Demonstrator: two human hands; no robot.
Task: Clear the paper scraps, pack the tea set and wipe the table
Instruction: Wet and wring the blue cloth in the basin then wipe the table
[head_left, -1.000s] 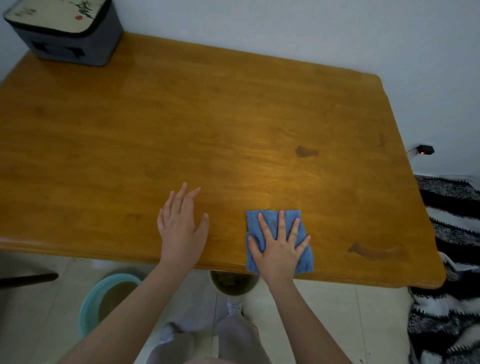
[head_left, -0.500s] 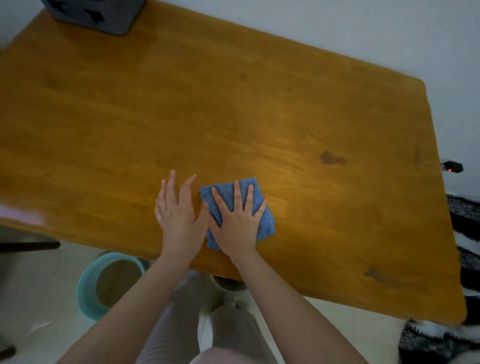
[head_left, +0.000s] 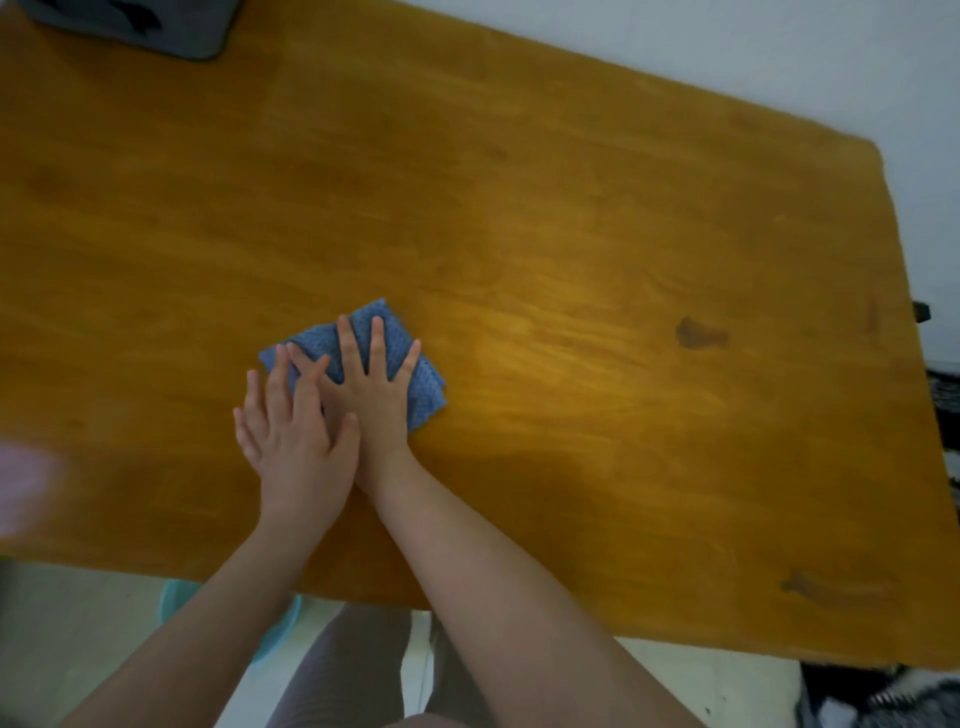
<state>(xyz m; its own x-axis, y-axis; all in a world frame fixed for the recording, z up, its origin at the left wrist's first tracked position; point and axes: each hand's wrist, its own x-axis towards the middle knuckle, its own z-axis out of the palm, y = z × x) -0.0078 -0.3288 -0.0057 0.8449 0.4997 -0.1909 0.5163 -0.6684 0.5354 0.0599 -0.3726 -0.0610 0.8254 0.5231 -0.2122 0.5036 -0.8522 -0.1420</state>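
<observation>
My right grip (head_left: 374, 400) lay released, fingers straight and spread, pressing flat on the folded blue waffle-textured cloth (head_left: 426, 389), which sat under its palm and showed beyond the fingertips. My left grip (head_left: 293, 447), also flat and released, rested just beside it, fingertips touching the cloth's edge. Under both was the glossy orange-brown wooden tabletop (head_left: 571, 234). A dark grey soft-sided case (head_left: 156, 28) sat well apart, far beyond my left grip.

Glossy wooden table (head_left: 571, 218); blue cloth (head_left: 426, 384) looks knobbly-textured.
</observation>
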